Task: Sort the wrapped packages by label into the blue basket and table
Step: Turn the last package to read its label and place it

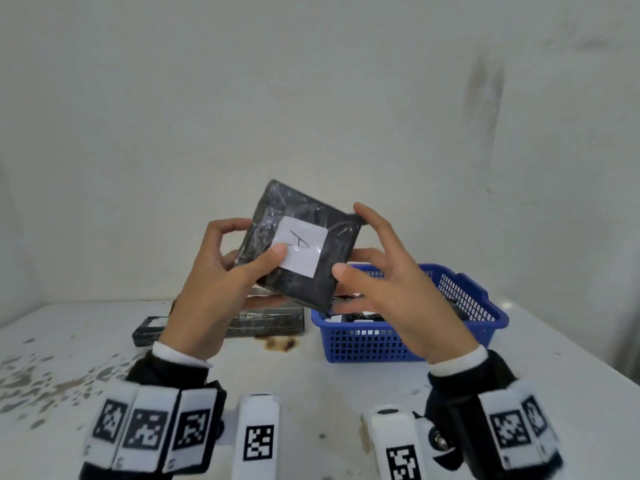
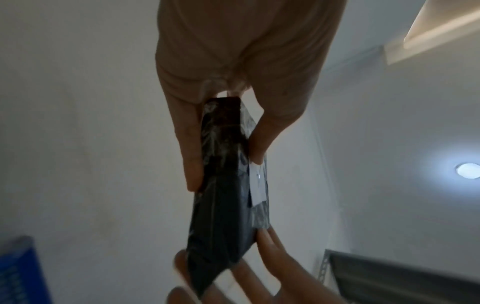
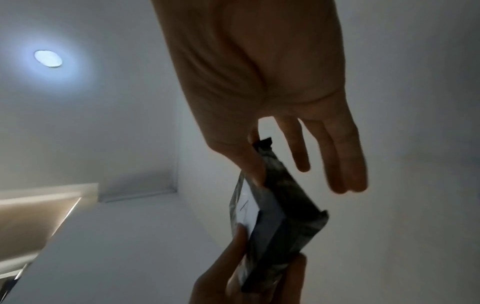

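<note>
You hold one black wrapped package (image 1: 301,244) raised above the table (image 1: 311,382), tilted, its white label (image 1: 302,248) turned toward you. The label bears a handwritten mark that reads like an "A" (sideways from the head view, so I do not vouch for it).

Your left hand (image 1: 214,282) grips the package's left side: the thumb lies on the front face at the label's edge and the fingers curl behind, as the left wrist view confirms. Your right hand (image 1: 391,289) pinches the right edge with the thumb in front and at least one finger at the top corner; the right wrist view shows the other fingers held straight and clear of the wrap.

State of the sort, as far as it shows:
- The blue basket (image 1: 485,327) stands on the table to the right and already contains dark wrapped items, one with a white label. The count cannot be told.
- A stack of packages (image 1: 270,320) lies on the table behind your left hand, with a smaller package (image 1: 149,330) just beside it on the left. Whether these are sorted or waiting cannot be told.

Judgement: the task is partway done. The package in hand is at the label-reading step and not yet placed.
</note>
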`<move>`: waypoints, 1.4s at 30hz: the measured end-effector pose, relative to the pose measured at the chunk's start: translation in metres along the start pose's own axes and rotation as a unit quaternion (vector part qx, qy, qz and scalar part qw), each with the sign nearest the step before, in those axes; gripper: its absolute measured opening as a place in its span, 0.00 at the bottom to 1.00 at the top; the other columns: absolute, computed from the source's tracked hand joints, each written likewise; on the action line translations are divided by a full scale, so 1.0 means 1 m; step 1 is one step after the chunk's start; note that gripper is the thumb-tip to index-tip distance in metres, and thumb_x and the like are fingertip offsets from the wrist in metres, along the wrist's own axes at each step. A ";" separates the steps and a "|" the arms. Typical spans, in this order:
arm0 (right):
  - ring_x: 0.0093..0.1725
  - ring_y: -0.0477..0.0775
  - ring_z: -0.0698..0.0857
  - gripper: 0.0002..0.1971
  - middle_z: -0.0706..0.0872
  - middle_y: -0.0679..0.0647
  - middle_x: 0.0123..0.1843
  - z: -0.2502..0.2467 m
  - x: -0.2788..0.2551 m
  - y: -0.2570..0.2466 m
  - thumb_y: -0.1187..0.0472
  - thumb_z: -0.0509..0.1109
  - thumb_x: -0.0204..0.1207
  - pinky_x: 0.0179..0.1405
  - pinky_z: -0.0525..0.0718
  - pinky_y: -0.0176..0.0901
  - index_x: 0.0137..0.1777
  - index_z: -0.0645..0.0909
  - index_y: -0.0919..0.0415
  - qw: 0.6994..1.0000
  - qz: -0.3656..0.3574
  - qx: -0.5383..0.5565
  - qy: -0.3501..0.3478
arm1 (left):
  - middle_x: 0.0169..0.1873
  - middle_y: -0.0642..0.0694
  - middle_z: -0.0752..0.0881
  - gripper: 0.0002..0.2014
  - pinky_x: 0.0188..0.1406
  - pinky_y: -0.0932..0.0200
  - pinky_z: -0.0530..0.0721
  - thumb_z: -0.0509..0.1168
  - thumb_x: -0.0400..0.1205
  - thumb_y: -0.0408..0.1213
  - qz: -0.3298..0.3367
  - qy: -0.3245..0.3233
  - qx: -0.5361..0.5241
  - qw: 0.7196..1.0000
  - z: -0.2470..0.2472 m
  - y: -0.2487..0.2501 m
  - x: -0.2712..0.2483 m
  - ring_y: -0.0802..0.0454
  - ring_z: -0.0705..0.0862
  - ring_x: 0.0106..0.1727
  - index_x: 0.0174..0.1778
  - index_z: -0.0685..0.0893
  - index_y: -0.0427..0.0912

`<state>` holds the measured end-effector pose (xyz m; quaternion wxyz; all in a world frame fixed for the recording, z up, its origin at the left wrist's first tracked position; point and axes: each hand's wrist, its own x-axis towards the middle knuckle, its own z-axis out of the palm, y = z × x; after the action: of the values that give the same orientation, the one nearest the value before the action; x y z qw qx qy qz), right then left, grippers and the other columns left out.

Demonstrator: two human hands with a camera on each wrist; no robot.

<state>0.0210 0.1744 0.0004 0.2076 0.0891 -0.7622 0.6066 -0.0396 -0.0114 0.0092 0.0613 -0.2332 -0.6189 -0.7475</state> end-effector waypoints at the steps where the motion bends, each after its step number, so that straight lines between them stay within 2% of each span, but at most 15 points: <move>1: 0.49 0.59 0.94 0.37 0.85 0.56 0.65 0.007 0.003 0.004 0.66 0.71 0.82 0.47 0.93 0.58 0.79 0.63 0.27 1.000 0.009 0.022 -0.005 | 0.38 0.44 0.93 0.18 0.34 0.49 0.91 0.73 0.76 0.37 -0.017 0.006 0.020 1.000 -0.005 -0.004 0.003 0.49 0.92 0.37 0.57 0.75 0.49; 3: 0.50 0.60 0.93 0.37 0.86 0.56 0.65 0.019 0.011 0.014 0.67 0.70 0.83 0.46 0.93 0.56 0.79 0.62 0.29 0.999 0.027 0.021 0.005 | 0.38 0.41 0.92 0.14 0.34 0.51 0.89 0.72 0.78 0.43 -0.046 0.031 0.062 0.997 -0.019 -0.011 0.009 0.47 0.90 0.36 0.53 0.75 0.47; 6: 0.58 0.61 0.90 0.33 0.86 0.52 0.66 0.031 0.021 0.029 0.60 0.73 0.82 0.56 0.90 0.61 0.79 0.63 0.34 0.997 0.070 0.017 0.018 | 0.43 0.39 0.88 0.15 0.38 0.53 0.82 0.72 0.78 0.49 -0.084 0.054 0.112 0.989 -0.043 -0.022 0.014 0.45 0.86 0.40 0.48 0.79 0.40; 7: 0.59 0.60 0.89 0.32 0.86 0.52 0.66 0.035 0.023 0.032 0.58 0.73 0.82 0.55 0.90 0.58 0.79 0.64 0.37 0.996 0.089 0.022 0.018 | 0.44 0.40 0.88 0.16 0.36 0.55 0.82 0.71 0.78 0.48 -0.102 0.054 0.117 0.986 -0.050 -0.026 0.014 0.46 0.86 0.39 0.50 0.80 0.39; 10: 0.47 0.49 0.86 0.25 0.86 0.55 0.64 0.048 0.025 0.040 0.59 0.71 0.83 0.36 0.85 0.36 0.77 0.68 0.48 0.989 0.147 0.020 0.017 | 0.47 0.39 0.88 0.25 0.32 0.55 0.83 0.72 0.79 0.41 -0.174 0.038 0.130 0.975 -0.068 -0.042 0.012 0.45 0.87 0.37 0.68 0.72 0.41; 12: 0.48 0.49 0.86 0.23 0.85 0.56 0.65 0.057 0.028 0.051 0.58 0.71 0.83 0.38 0.85 0.36 0.76 0.71 0.53 0.984 0.177 -0.012 0.015 | 0.47 0.37 0.88 0.31 0.34 0.53 0.83 0.73 0.79 0.39 -0.229 -0.006 0.150 0.962 -0.079 -0.056 0.011 0.42 0.88 0.35 0.75 0.66 0.48; 15: 0.57 0.54 0.84 0.21 0.80 0.55 0.70 0.065 0.027 0.067 0.55 0.69 0.84 0.40 0.85 0.37 0.76 0.74 0.57 0.973 0.215 -0.086 -0.016 | 0.46 0.34 0.86 0.26 0.31 0.52 0.88 0.70 0.80 0.35 -0.308 -0.033 0.117 0.944 -0.090 -0.075 0.007 0.41 0.88 0.33 0.72 0.68 0.55; 18: 0.52 0.55 0.87 0.21 0.79 0.55 0.63 0.068 0.022 0.079 0.56 0.66 0.86 0.48 0.88 0.43 0.77 0.73 0.60 0.959 0.246 -0.128 -0.056 | 0.47 0.34 0.83 0.12 0.32 0.53 0.89 0.66 0.83 0.33 -0.362 0.012 0.068 0.930 -0.096 -0.092 0.002 0.40 0.86 0.40 0.61 0.79 0.38; 20: 0.52 0.55 0.87 0.20 0.78 0.54 0.60 0.066 0.018 0.086 0.56 0.65 0.87 0.53 0.88 0.46 0.77 0.72 0.60 0.948 0.264 -0.160 -0.072 | 0.46 0.32 0.85 0.10 0.31 0.51 0.90 0.65 0.83 0.31 -0.388 0.045 0.031 0.920 -0.099 -0.108 0.003 0.38 0.86 0.41 0.59 0.79 0.32; 24: 0.57 0.56 0.84 0.21 0.78 0.55 0.65 0.061 0.013 0.098 0.55 0.64 0.87 0.61 0.85 0.49 0.77 0.73 0.59 0.926 0.285 -0.231 -0.090 | 0.60 0.27 0.81 0.21 0.24 0.46 0.90 0.69 0.79 0.24 -0.402 0.082 0.008 0.912 -0.097 -0.142 0.014 0.30 0.85 0.49 0.67 0.72 0.28; 27: 0.75 0.58 0.77 0.23 0.75 0.57 0.79 0.056 0.009 0.103 0.54 0.64 0.87 0.73 0.75 0.49 0.80 0.72 0.60 0.904 0.286 -0.295 -0.117 | 0.67 0.27 0.75 0.30 0.28 0.43 0.90 0.73 0.75 0.23 -0.410 0.086 0.022 0.908 -0.086 -0.163 0.016 0.25 0.81 0.60 0.70 0.67 0.30; 31: 0.82 0.57 0.70 0.25 0.71 0.55 0.84 0.050 0.003 0.105 0.53 0.63 0.88 0.78 0.68 0.47 0.82 0.71 0.59 0.875 0.302 -0.336 -0.176 | 0.61 0.33 0.76 0.29 0.34 0.48 0.91 0.74 0.74 0.20 -0.414 0.095 0.077 0.902 -0.065 -0.183 0.020 0.34 0.80 0.59 0.66 0.65 0.28; 35: 0.82 0.56 0.69 0.25 0.70 0.54 0.84 0.043 0.001 0.114 0.52 0.62 0.88 0.78 0.67 0.46 0.83 0.70 0.58 0.861 0.296 -0.363 -0.199 | 0.62 0.36 0.82 0.29 0.26 0.63 0.83 0.81 0.68 0.40 -0.386 0.095 0.279 0.874 -0.056 -0.194 0.026 0.40 0.83 0.53 0.61 0.79 0.32; 38: 0.82 0.55 0.70 0.25 0.71 0.52 0.84 0.040 0.001 0.123 0.51 0.63 0.87 0.78 0.68 0.46 0.82 0.70 0.55 0.856 0.288 -0.376 -0.207 | 0.59 0.34 0.83 0.29 0.51 0.51 0.87 0.80 0.68 0.48 -0.349 0.090 0.372 0.855 -0.054 -0.203 0.034 0.38 0.87 0.51 0.60 0.81 0.37; 42: 0.81 0.55 0.72 0.25 0.72 0.52 0.83 0.037 0.004 0.129 0.51 0.63 0.87 0.78 0.70 0.45 0.82 0.71 0.54 0.852 0.279 -0.384 -0.222 | 0.58 0.33 0.84 0.25 0.55 0.49 0.85 0.78 0.70 0.48 -0.341 0.083 0.400 0.847 -0.054 -0.208 0.042 0.37 0.86 0.51 0.57 0.82 0.37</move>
<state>-0.0402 0.1713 -0.1196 -0.1280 -0.0820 -0.9529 0.2623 -0.1704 -0.0071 -0.1658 -0.0578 0.1001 -0.8975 -0.4255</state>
